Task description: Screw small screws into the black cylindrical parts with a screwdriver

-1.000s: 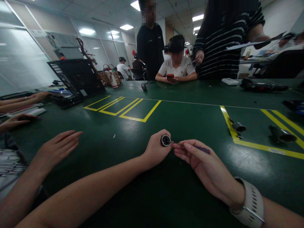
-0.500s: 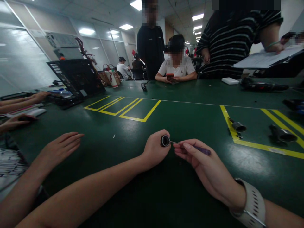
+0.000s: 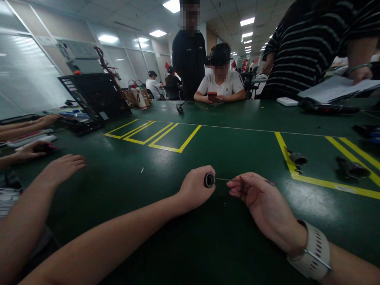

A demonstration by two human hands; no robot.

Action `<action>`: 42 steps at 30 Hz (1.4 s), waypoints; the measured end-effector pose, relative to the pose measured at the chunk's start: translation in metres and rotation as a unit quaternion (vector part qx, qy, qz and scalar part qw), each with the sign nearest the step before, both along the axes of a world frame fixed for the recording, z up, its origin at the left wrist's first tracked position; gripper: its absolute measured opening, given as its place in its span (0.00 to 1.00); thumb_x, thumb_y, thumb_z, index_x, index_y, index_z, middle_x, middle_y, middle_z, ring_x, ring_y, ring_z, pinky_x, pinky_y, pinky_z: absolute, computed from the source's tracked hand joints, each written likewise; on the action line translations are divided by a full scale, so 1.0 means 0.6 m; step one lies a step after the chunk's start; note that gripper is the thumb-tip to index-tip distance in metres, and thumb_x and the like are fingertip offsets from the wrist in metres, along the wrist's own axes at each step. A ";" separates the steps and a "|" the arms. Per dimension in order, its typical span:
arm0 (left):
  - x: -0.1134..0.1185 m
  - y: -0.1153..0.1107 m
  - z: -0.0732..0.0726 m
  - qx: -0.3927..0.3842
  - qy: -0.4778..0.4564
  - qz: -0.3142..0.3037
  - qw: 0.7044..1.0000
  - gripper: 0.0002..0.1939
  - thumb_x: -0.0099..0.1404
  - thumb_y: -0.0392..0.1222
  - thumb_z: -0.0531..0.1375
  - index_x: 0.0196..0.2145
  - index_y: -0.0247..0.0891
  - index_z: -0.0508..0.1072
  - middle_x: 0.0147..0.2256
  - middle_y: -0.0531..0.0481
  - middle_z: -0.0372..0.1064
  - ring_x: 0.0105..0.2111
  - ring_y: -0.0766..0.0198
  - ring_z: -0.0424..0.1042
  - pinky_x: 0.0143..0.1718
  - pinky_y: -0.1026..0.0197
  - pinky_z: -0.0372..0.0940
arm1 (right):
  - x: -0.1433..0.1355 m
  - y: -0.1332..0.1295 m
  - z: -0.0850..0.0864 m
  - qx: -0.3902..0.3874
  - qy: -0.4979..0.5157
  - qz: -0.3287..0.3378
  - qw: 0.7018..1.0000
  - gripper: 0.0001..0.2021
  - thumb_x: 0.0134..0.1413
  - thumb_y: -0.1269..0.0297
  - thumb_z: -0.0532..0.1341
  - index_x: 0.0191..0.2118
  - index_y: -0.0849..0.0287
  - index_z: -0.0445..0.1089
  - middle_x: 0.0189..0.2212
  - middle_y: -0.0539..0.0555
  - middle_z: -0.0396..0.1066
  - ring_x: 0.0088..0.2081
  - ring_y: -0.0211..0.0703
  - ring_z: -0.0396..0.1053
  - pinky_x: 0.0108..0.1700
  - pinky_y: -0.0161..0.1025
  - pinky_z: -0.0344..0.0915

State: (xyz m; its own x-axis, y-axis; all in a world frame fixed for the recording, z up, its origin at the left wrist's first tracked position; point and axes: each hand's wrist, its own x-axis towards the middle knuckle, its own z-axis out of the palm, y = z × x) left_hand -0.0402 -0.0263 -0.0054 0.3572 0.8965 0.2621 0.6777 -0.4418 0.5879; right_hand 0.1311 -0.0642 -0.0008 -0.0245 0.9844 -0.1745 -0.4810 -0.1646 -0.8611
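My left hand (image 3: 194, 189) is closed around a dark cylindrical part (image 3: 209, 180), its round open end with a metallic rim facing me. My right hand (image 3: 261, 200), with a pale watch strap at the wrist, grips a screwdriver (image 3: 222, 179). The thin shaft points left, and its tip reaches the side of the cylindrical part; whether it sits inside a screw I cannot tell. Most of the handle is hidden by my fingers. A tiny ring-like piece (image 3: 225, 204) lies on the table between my hands.
Yellow tape (image 3: 320, 184) marks areas on the green table (image 3: 237, 150). At the right lie two dark cylindrical parts (image 3: 297, 159) (image 3: 353, 168). A co-worker's hand (image 3: 63, 168) rests at the left. Across stand a black frame (image 3: 97, 99) and people, one holding a red phone (image 3: 212, 95).
My right hand has shifted right and turned, covering more of the screwdriver handle. My left hand has moved slightly right with the part. The co-worker's hand at left drew back; the striped-shirt person moved right.
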 end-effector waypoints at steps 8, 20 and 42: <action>0.005 -0.012 0.021 0.067 0.250 -0.074 0.963 0.04 0.59 0.33 0.54 0.32 0.38 0.68 0.30 0.51 0.67 0.30 0.63 0.64 0.33 0.60 0.56 | 0.009 0.010 -0.002 0.011 -0.094 -0.090 0.991 0.06 0.41 0.64 0.60 0.19 0.59 0.67 0.17 0.50 0.68 0.22 0.37 0.64 0.25 0.36 0.60; -0.039 0.051 0.003 0.041 0.106 0.107 0.988 0.10 0.58 0.46 0.60 0.31 0.39 0.64 0.26 0.54 0.65 0.26 0.65 0.64 0.25 0.64 0.53 | -0.004 -0.016 -0.009 0.253 -0.460 0.233 0.819 0.09 0.54 0.63 0.59 0.42 0.54 0.68 0.52 0.55 0.68 0.56 0.51 0.63 0.57 0.54 0.57; -0.034 0.051 -0.005 0.042 0.050 0.060 0.996 0.13 0.65 0.49 0.52 0.35 0.35 0.67 0.31 0.50 0.65 0.30 0.64 0.63 0.30 0.62 0.59 | 0.047 0.051 -0.016 0.456 -0.605 0.212 0.617 0.15 0.49 0.80 0.54 0.38 0.56 0.71 0.36 0.55 0.70 0.35 0.46 0.62 0.36 0.44 0.60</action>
